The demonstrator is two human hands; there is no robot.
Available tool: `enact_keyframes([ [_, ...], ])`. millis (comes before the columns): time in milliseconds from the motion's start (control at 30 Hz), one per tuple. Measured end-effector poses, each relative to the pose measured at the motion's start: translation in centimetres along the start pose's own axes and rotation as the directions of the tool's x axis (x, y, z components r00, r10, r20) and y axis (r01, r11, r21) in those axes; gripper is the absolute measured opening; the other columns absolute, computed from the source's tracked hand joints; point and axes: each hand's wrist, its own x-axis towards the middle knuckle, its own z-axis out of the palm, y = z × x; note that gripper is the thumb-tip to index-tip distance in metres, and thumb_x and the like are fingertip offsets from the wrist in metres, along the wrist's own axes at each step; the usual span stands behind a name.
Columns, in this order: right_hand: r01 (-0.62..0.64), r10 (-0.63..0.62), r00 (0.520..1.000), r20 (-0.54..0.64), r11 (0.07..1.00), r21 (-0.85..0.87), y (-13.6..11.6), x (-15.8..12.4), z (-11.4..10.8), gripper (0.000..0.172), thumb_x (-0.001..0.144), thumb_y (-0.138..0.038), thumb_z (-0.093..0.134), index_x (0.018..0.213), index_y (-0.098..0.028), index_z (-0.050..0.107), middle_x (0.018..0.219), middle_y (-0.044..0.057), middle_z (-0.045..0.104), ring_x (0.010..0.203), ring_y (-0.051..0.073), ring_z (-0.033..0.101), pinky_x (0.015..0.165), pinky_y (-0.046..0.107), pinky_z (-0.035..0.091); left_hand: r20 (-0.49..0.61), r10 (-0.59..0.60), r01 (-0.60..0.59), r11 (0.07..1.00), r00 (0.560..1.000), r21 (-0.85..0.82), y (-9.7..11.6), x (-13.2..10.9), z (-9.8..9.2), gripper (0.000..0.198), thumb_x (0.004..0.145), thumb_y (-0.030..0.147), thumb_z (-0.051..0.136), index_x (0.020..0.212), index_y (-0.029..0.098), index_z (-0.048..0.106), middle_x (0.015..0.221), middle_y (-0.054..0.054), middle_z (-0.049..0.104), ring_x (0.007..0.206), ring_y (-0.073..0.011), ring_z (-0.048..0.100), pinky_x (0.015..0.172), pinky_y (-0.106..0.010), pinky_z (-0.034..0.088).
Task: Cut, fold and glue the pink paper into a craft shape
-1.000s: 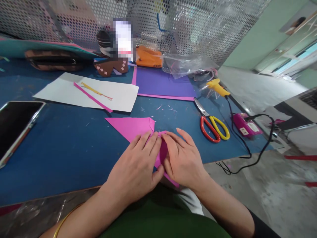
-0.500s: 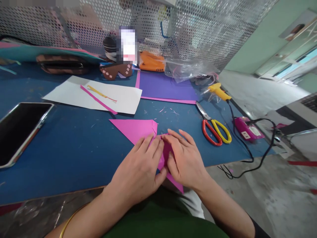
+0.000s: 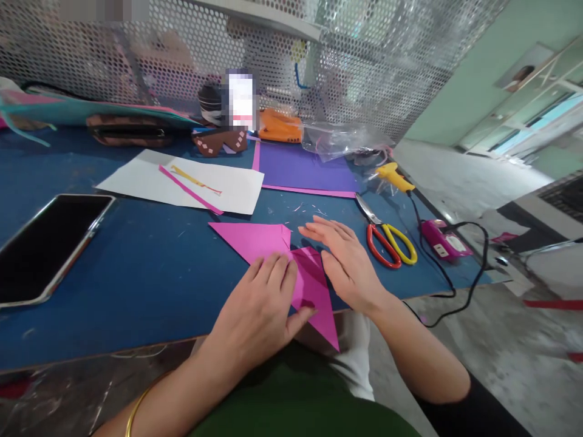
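Note:
A folded piece of pink paper (image 3: 252, 240) lies at the table's front edge, one pointed corner to the left and another reaching past the edge toward me. Small creased folds show at its upper middle. My left hand (image 3: 262, 297) rests flat on the paper's middle, fingers stretched out, pressing it down. Just right of the paper, my right hand (image 3: 344, 261) is raised with its fingers extended and nothing in it. Red-and-yellow-handled scissors (image 3: 385, 237) lie to the right of that hand.
Behind the paper are a white sheet (image 3: 241, 191) with thin strips on it and a purple sheet (image 3: 310, 167). A phone (image 3: 50, 249) lies at left. A yellow glue gun (image 3: 395, 176) and a pink power socket (image 3: 446, 241) with black cable sit at right.
My right hand has lifted off the paper and moved right, uncovering its right part. My left hand stays on the paper. The view has shifted slightly.

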Motion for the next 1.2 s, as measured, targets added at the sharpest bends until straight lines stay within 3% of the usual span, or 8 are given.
enact_keyframes([
  [300, 0.194, -0.130, 0.962, 0.239, 0.943, -0.271, -0.3, 1.9, 1.3, 0.049, 0.088, -0.017, 0.041, 0.133, -0.003, 0.055, 0.132, 0.017, 0.065, 0.140, 0.030, 0.043, 0.118, 0.048, 0.028, 0.004, -0.002, 0.002, 1.000, 1.000, -0.008, 0.0, -0.2, 0.3, 0.065, 0.088, 0.054, 0.060, 0.123, -0.001, 0.062, 0.122, -0.025, 0.067, 0.115, -0.0389, 0.063, 0.098, -0.054, 0.052],
  [500, 0.318, -0.221, 0.934, 0.279, 0.871, -0.374, -1.4, 2.9, 1.8, 0.044, 0.089, -0.020, 0.041, 0.118, 0.006, 0.063, 0.114, 0.025, 0.071, 0.122, 0.035, 0.059, 0.117, 0.051, 0.030, -0.072, 0.014, -0.014, 1.000, 0.997, 0.007, 0.0, -0.2, 0.5, 0.063, 0.086, 0.050, 0.064, 0.114, -0.006, 0.066, 0.117, -0.029, 0.069, 0.111, -0.0405, 0.065, 0.096, -0.053, 0.054],
  [600, 0.257, -0.197, 0.955, 0.220, 0.922, -0.291, -1.2, 3.0, 2.1, 0.039, 0.089, -0.019, 0.043, 0.112, 0.002, 0.065, 0.107, 0.024, 0.073, 0.114, 0.033, 0.065, 0.116, 0.051, 0.031, -0.094, 0.015, -0.015, 1.000, 0.995, 0.008, -0.1, -0.2, 0.5, 0.063, 0.084, 0.049, 0.066, 0.114, -0.006, 0.066, 0.116, -0.030, 0.069, 0.110, -0.0403, 0.066, 0.095, -0.051, 0.055],
  [700, 0.113, -0.103, 0.992, 0.077, 0.984, -0.138, -0.3, 2.4, 2.2, 0.034, 0.091, -0.015, 0.039, 0.115, -0.008, 0.062, 0.110, 0.015, 0.076, 0.111, 0.025, 0.067, 0.113, 0.048, 0.036, -0.074, 0.010, -0.009, 1.000, 0.997, 0.018, -0.1, -0.2, 0.5, 0.062, 0.087, 0.051, 0.062, 0.117, -0.004, 0.065, 0.118, -0.028, 0.069, 0.111, -0.0389, 0.066, 0.095, -0.051, 0.054],
  [867, 0.032, -0.038, 0.996, -0.075, 0.997, -0.073, 0.6, 1.7, 1.3, 0.036, 0.097, -0.012, 0.029, 0.123, -0.015, 0.053, 0.121, 0.010, 0.073, 0.118, 0.019, 0.064, 0.108, 0.043, 0.042, -0.046, 0.014, -0.013, 1.000, 0.999, 0.028, 0.0, -0.3, 0.4, 0.059, 0.089, 0.050, 0.058, 0.119, -0.001, 0.065, 0.121, -0.025, 0.068, 0.112, -0.0376, 0.065, 0.096, -0.051, 0.053],
  [1033, 0.111, -0.108, 0.993, 0.037, 0.991, -0.071, -0.3, 2.2, 1.4, 0.032, 0.092, -0.015, 0.041, 0.117, -0.013, 0.061, 0.117, 0.012, 0.074, 0.129, 0.025, 0.056, 0.113, 0.047, 0.035, -0.028, -0.004, 0.005, 0.999, 1.000, 0.035, 0.0, -0.4, 0.5, 0.061, 0.089, 0.050, 0.057, 0.122, -0.002, 0.063, 0.124, -0.027, 0.066, 0.116, -0.0381, 0.063, 0.098, -0.051, 0.051],
  [1200, 0.105, -0.102, 0.990, 0.093, 0.994, -0.026, -0.5, 2.7, 2.1, 0.030, 0.091, -0.016, 0.045, 0.113, -0.011, 0.065, 0.113, 0.015, 0.075, 0.127, 0.027, 0.058, 0.116, 0.052, 0.031, -0.027, 0.000, 0.001, 1.000, 1.000, 0.015, 0.0, -0.4, 0.5, 0.061, 0.090, 0.049, 0.057, 0.122, -0.002, 0.062, 0.122, -0.028, 0.067, 0.117, -0.0383, 0.063, 0.098, -0.051, 0.051],
])
